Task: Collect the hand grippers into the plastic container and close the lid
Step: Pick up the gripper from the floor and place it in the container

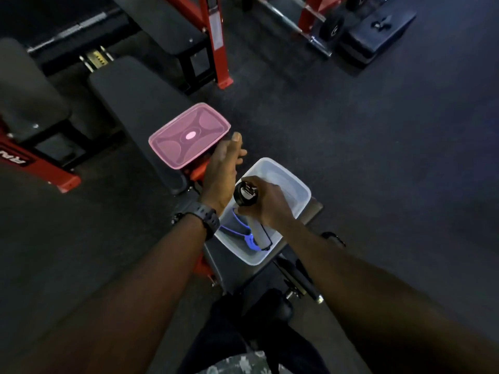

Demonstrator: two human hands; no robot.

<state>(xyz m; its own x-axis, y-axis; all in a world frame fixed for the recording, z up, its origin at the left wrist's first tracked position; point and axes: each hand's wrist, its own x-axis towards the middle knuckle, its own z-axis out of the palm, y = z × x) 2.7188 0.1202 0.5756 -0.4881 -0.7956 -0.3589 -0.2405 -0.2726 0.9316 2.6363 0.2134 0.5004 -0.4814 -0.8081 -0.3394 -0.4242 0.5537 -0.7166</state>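
The plastic container [294, 184] sat open on the worktop [140, 103], close in front of the person. The right hand [270, 203] hovered over it with fingers wrapped around a black hand gripper [245, 194], whose round dial end pointed up. Its lower handle [263, 234] reached down into the container, alongside a blue-edged hand gripper [240, 230] already lying at the near end. The left hand [221, 168] was spread and holding nothing, just beside the container's far-left rim and reaching toward the pink lid [189, 134], which lay flat on the worktop beyond the container.

The likeliest trouble was the fit. The black gripper stood nearly upright, and if it were let go that way it could lean against the wall and stick up above the rim, so the lid would not seat. It could also land across the blue one and wedge there. The container looked light and sat near the narrow end of the worktop, so a hard drop or a push on one corner of the lid could tip it or slide it off onto the floor [378, 157]. The lid overhung the worktop's edge slightly, and a careless grab might knock it down.
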